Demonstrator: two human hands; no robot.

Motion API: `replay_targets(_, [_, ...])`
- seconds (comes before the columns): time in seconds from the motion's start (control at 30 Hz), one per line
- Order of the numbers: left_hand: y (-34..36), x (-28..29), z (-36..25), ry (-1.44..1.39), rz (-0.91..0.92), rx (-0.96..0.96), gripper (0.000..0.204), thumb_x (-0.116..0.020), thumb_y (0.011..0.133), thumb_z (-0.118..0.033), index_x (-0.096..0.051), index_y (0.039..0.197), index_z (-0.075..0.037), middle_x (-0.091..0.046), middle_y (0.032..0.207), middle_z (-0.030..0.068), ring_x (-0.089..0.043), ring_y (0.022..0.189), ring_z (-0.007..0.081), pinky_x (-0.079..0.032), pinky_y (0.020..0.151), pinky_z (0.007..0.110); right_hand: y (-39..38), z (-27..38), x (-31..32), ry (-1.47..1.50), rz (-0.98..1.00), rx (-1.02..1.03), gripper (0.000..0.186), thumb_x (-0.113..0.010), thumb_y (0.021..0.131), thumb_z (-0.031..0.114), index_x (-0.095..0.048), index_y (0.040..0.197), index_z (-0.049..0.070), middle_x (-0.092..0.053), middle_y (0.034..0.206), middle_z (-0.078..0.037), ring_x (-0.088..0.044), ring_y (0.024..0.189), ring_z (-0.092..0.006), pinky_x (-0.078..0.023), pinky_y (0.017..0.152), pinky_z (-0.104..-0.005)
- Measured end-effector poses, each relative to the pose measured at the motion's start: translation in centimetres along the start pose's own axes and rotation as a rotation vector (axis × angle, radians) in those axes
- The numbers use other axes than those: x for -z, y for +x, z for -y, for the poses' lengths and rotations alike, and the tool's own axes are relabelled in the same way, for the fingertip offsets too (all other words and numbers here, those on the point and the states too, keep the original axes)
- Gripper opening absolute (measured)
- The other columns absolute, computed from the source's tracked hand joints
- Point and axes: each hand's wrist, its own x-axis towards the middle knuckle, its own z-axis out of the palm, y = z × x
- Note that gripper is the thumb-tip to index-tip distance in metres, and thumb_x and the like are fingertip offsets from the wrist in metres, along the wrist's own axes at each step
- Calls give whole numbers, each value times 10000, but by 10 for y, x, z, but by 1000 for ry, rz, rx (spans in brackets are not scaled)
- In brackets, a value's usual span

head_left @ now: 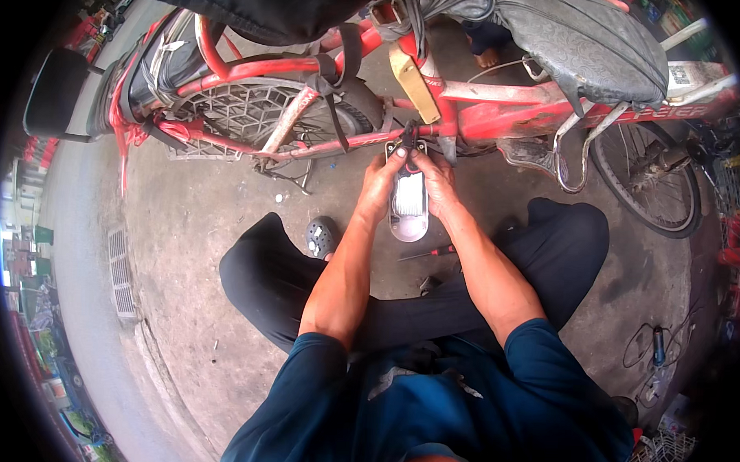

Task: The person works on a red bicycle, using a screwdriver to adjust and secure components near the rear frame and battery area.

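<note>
Someone sits on the ground (186,241) before a red frame (504,119), bent over a long white case (408,224) with a rounded near end and a ribbed pale part inside. Both hands grip its far end: the left hand (378,185) has it by the left side, the right hand (439,184) by the right, thumbs close together at dark wires (410,136). The case is held just in front of the frame's lower bar, below a yellow piece (416,82) that leans there; whether it touches the bar I can't tell. A red-handled screwdriver (443,251) lies on the ground, near the case. Toward the ground's left edge is a drain grate (121,271); toward its right edge, a blue-and-black object (658,345) beside a loose cable (632,348).
</note>
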Motion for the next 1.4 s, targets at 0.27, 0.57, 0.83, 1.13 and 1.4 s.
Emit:
replay_targets(0.27, [12, 6, 0, -109, 73, 64, 600, -730, 776, -234, -472, 1210, 90, -595, 1106, 165, -591, 989, 227, -458, 882, 339, -3, 2, -1, 27, -15, -35, 295, -647, 836, 192, -593, 1067, 16, -613, 984, -78, -581, 888, -154, -479, 738, -297])
replay_targets(0.57, [14, 0, -11, 68, 115, -17, 680, -745, 735, -142, -424, 1306, 41, -573, 1157, 121, -557, 1030, 213, -407, 944, 344, 1, 7, 3, 154, -23, -224, 277, -545, 879, 277, -601, 1010, 39, -591, 898, -44, -571, 804, -144, -476, 691, -295])
replay_targets(0.83, [6, -2, -27, 261, 162, -74, 852, -808, 668, -215, -370, 1364, 6, -506, 1281, 152, -467, 1189, 261, -353, 1016, 357, 2, 21, -8, -183, 16, -126, 354, -665, 844, 330, -611, 1067, 60, -615, 964, -24, -586, 846, -137, -481, 720, -303])
replay_targets(1.13, [7, -1, -27, 226, 164, -112, 771, -798, 703, -191, -393, 1321, 31, -552, 1204, 165, -522, 1119, 242, -410, 964, 355, 19, 33, -2, 23, 97, -376, 336, -741, 766, 213, -647, 1040, 43, -651, 923, -44, -614, 791, -148, -507, 689, -297])
replay_targets(1.4, [-38, 18, -77, 286, 115, 212, 724, -609, 845, -523, -483, 1299, 26, -565, 1188, 133, -554, 1052, 232, -471, 828, 361, 25, 21, -22, 310, 40, -321, 207, -679, 816, 177, -658, 984, 59, -659, 892, -58, -627, 776, -170, -524, 703, -319])
